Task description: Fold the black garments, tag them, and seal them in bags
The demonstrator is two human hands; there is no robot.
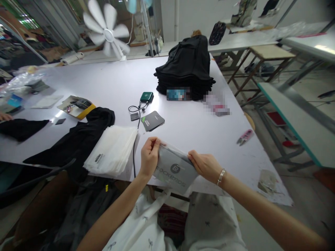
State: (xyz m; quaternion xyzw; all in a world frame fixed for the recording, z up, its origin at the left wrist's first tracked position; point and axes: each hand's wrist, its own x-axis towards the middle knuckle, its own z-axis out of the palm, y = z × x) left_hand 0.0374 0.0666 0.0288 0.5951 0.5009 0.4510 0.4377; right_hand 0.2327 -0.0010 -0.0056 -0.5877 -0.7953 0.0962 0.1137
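Observation:
A grey translucent plastic bag [174, 170] with a round logo and printed lettering is held near the table's front edge. My left hand [150, 155] pinches its upper left corner, and my right hand [204, 163], with a bracelet at the wrist, grips its upper right side. Left of my hands lies a stack of whitish plastic bags [112, 150], partly against a black garment [86, 134]. Beyond the held bag rest dark printed cards [153, 121], a small black tag [134, 116] and a green device [147, 97] with a cable.
A tall pile of black garments [187, 66] stands at the back of the table [201, 136]. Pink thread snips [245, 137] lie at the right, a white fan [108, 35] at the back. Another person's hand [5, 116] touches black cloth at far left.

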